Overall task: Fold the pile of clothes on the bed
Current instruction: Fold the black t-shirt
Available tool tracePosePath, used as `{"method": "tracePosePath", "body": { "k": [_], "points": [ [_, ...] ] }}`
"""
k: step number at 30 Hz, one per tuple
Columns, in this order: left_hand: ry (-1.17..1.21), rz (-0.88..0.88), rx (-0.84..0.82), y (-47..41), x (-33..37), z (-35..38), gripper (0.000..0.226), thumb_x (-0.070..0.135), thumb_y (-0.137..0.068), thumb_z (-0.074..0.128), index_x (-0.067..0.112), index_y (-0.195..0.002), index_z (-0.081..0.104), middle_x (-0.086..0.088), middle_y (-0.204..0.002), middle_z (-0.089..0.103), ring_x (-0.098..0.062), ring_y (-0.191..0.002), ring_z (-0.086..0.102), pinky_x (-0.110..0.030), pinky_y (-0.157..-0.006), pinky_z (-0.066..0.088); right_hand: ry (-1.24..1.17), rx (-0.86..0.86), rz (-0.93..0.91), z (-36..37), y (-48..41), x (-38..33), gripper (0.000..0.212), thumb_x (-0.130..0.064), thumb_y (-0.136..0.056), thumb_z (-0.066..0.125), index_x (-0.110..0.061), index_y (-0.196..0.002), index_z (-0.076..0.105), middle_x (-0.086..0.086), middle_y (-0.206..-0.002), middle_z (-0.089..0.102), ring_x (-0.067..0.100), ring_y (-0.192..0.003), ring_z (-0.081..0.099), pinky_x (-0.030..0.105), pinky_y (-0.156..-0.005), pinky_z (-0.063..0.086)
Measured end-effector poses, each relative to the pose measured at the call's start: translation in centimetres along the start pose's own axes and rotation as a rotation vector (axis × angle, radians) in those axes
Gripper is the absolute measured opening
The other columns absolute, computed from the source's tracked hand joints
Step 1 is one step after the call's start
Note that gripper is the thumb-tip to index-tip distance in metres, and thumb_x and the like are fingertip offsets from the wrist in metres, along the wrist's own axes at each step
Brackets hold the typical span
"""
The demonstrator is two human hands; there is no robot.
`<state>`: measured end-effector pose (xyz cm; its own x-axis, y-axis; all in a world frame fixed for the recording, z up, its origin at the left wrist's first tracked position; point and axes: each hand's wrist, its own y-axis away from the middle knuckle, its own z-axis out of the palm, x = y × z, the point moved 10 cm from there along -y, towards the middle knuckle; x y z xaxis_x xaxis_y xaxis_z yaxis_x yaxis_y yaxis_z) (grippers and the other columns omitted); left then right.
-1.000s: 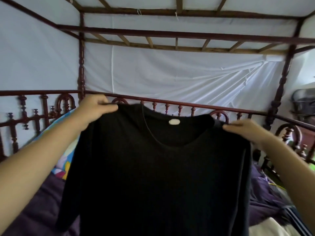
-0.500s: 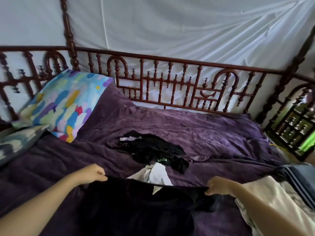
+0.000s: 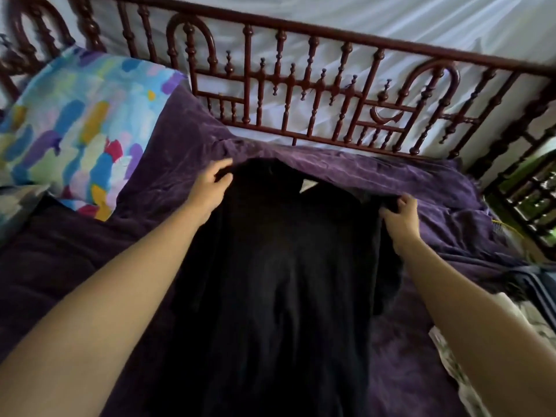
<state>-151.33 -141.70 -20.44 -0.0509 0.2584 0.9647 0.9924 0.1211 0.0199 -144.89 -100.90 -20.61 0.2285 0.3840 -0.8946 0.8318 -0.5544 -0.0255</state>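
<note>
Nothing legible is picked up at this moment: no lettering, label, brand, number or sign can be read on the black top (image 3: 279,266), on the patterned pillow (image 3: 75,127) or on the purple bedcover (image 3: 406,182).

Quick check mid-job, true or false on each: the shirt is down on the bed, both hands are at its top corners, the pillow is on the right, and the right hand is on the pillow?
1. The black shirt lies spread on the purple bedspread. True.
2. The left hand and right hand are at its top corners. True.
3. The colourful pillow is on the right. False: it lies at the left, beside the wooden railing.
4. The right hand rests on the pillow. False: it pinches the shirt's right shoulder, far from the pillow.
</note>
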Motion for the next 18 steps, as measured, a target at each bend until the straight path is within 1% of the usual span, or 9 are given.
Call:
{"method": "tracePosePath", "body": {
  "k": [1, 2, 3, 5, 8, 10, 12, 15, 18],
  "points": [
    [-0.039, 0.010, -0.068, -0.6, 0.1, 1.5, 0.057, 0.017, -0.095, 0.051, 0.031, -0.145, 0.028, -0.010, -0.155, 0.020, -0.022, -0.139, 0.028, -0.040, -0.113, 0.029, -0.105, -0.007, 0.010, 1.1, 0.0, -0.1, 0.070, -0.003, -0.086, 0.058, -0.014, -0.146, 0.023, 0.011, -0.148, 0.034, 0.024, -0.132, 0.038, 0.034, -0.106, 0.035],
    [-0.093, -0.012, -0.119, -0.7, -0.6, 2.7, 0.071, 0.019, -0.095, 0.052, 0.038, -0.148, 0.009, -0.006, -0.158, 0.000, -0.023, -0.144, 0.014, -0.042, -0.116, 0.021, -0.068, -0.022, 0.014, 2.1, 0.2, 0.5, 0.081, -0.006, -0.085, 0.060, -0.019, -0.149, 0.012, 0.008, -0.153, 0.026, 0.023, -0.137, 0.030, 0.037, -0.112, 0.029],
    [-0.152, -0.032, -0.146, -0.4, -2.1, 3.5, 0.079, 0.019, -0.095, 0.052, 0.039, -0.147, -0.003, -0.004, -0.157, -0.013, -0.023, -0.145, 0.005, -0.042, -0.117, 0.016, 0.036, -0.041, 0.024, 3.0, 1.1, 1.5, 0.086, -0.009, -0.084, 0.062, -0.021, -0.150, 0.008, 0.008, -0.154, 0.022, 0.025, -0.140, 0.025, 0.040, -0.114, 0.026],
    [-0.253, -0.079, -0.187, 1.5, -6.8, 5.0, 0.086, 0.017, -0.093, 0.055, 0.036, -0.147, -0.008, -0.006, -0.156, -0.019, -0.025, -0.145, -0.001, -0.039, -0.116, 0.014, 0.198, -0.102, 0.094, 4.4, 4.0, 6.8, 0.089, -0.018, -0.082, 0.065, -0.020, -0.150, 0.009, 0.012, -0.153, 0.023, 0.030, -0.139, 0.024, 0.041, -0.112, 0.026],
    [-0.422, -0.357, -0.212, 7.1, -18.3, 5.4, 0.086, 0.023, -0.092, 0.057, 0.031, -0.149, -0.006, -0.010, -0.157, -0.009, -0.033, -0.144, 0.007, -0.040, -0.114, 0.018, 0.340, -0.228, 0.355, 4.7, 11.0, 18.5, 0.094, -0.040, -0.068, 0.056, -0.018, -0.150, 0.014, 0.018, -0.145, 0.036, 0.036, -0.133, 0.033, 0.040, -0.105, 0.031],
    [-0.521, -0.591, -0.234, 12.2, -25.8, 4.5, 0.085, 0.028, -0.092, 0.057, 0.026, -0.150, -0.004, -0.013, -0.157, 0.001, -0.038, -0.141, 0.015, -0.043, -0.112, 0.022, 0.431, -0.284, 0.597, 3.2, 16.0, 26.1, 0.085, -0.033, -0.079, 0.060, -0.017, -0.149, 0.015, 0.023, -0.143, 0.036, 0.040, -0.129, 0.037, 0.040, -0.104, 0.035],
    [-0.545, -0.749, -0.241, 16.9, -31.6, 3.2, 0.083, 0.030, -0.091, 0.058, 0.020, -0.151, 0.001, -0.015, -0.155, 0.013, -0.038, -0.139, 0.022, -0.044, -0.112, 0.026, 0.492, -0.328, 0.751, 1.5, 19.7, 31.2, 0.077, -0.022, -0.087, 0.061, -0.015, -0.149, 0.016, 0.024, -0.144, 0.031, 0.041, -0.129, 0.035, 0.042, -0.104, 0.035],
    [-0.624, -0.799, -0.180, 20.6, -35.6, 1.4, 0.070, 0.032, -0.085, 0.064, 0.013, -0.143, 0.030, -0.016, -0.142, 0.040, -0.038, -0.127, 0.040, -0.051, -0.104, 0.036, 0.490, -0.376, 0.805, 0.7, 21.8, 36.1, 0.074, -0.019, -0.086, 0.062, -0.014, -0.148, 0.023, 0.022, -0.143, 0.034, 0.042, -0.126, 0.039, 0.047, -0.104, 0.037],
    [-0.688, -0.829, 0.040, 22.3, -35.3, -0.7, 0.066, 0.034, -0.083, 0.066, 0.010, -0.138, 0.038, -0.018, -0.137, 0.045, -0.040, -0.126, 0.039, -0.052, -0.101, 0.037, 0.409, -0.376, 0.768, 1.0, 21.9, 38.6, 0.061, -0.009, -0.082, 0.064, -0.010, -0.137, 0.039, 0.018, -0.129, 0.051, 0.036, -0.112, 0.052, 0.046, -0.094, 0.046]
  ]
}}
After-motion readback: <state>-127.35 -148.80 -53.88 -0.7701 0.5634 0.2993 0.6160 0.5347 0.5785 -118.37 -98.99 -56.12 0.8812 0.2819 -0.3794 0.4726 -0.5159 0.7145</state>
